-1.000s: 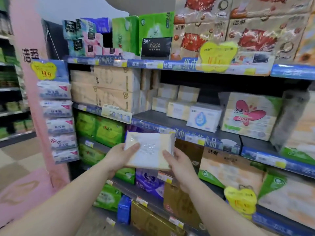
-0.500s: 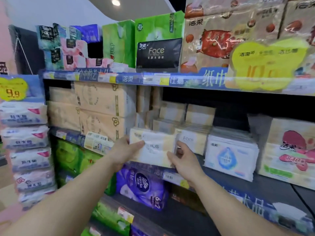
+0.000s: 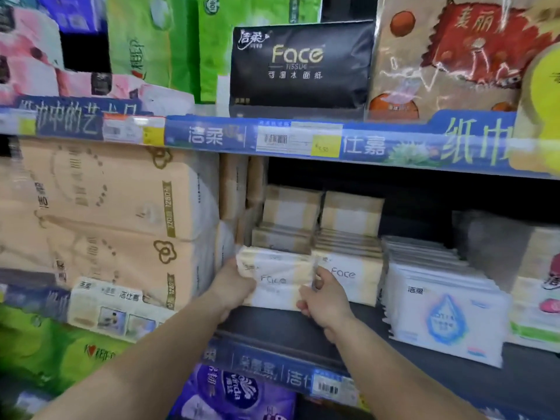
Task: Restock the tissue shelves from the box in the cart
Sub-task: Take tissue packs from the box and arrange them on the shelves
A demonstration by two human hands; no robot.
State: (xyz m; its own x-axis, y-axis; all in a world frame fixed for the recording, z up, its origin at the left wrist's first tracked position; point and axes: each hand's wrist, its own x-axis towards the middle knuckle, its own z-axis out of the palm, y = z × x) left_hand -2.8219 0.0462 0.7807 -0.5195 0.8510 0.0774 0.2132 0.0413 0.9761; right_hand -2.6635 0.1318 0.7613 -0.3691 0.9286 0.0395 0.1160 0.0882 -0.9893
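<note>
Head view shows me the cream Face tissue pack (image 3: pixel 277 278) on the dark middle shelf (image 3: pixel 272 324), its front face toward me and set back from the shelf's front edge. My left hand (image 3: pixel 231 287) grips its left end, fingers curled round the corner; my right hand (image 3: pixel 322 295) pinches its right edge, thumb on the front. The pack sits just beside a second Face pack (image 3: pixel 348 275) on its right, the two touching or nearly so, I cannot tell which. Behind both stand stacked beige packs (image 3: pixel 321 216). To the left, large peach tissue bundles (image 3: pixel 106 213) fill the shelf; to the right lies a row of white packs with a blue droplet (image 3: pixel 445 316). On the shelf above, a black Face tissue box (image 3: pixel 300 62) stands over the blue price strip (image 3: pixel 297 139).
</note>
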